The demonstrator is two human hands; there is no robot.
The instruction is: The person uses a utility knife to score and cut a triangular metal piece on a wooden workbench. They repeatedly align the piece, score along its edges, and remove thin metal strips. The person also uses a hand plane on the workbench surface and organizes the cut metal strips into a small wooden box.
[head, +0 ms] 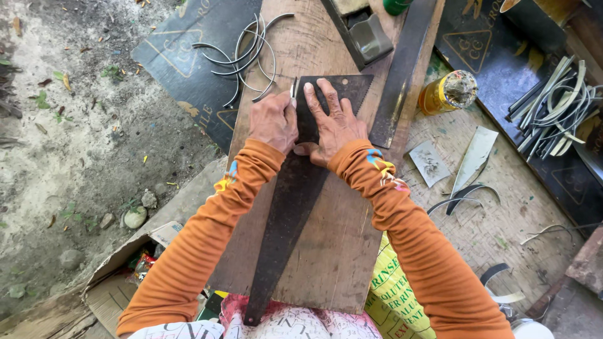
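A long dark rusty saw blade (286,213) lies flat on a wooden board (339,245), its wide end away from me. My right hand (333,122) presses flat on the wide end, fingers spread. My left hand (273,120) is closed around a small metal tool (294,91) whose tip stands on the blade's left edge near the far corner. Both arms wear orange sleeves.
Curved metal strips (245,56) lie at the board's far left; more strips (553,103) are piled at right. A second long blade (399,75) lies to the right of the saw, near a yellow can (447,93). Metal offcuts (474,154) rest on a woven mat. Dirt ground is left.
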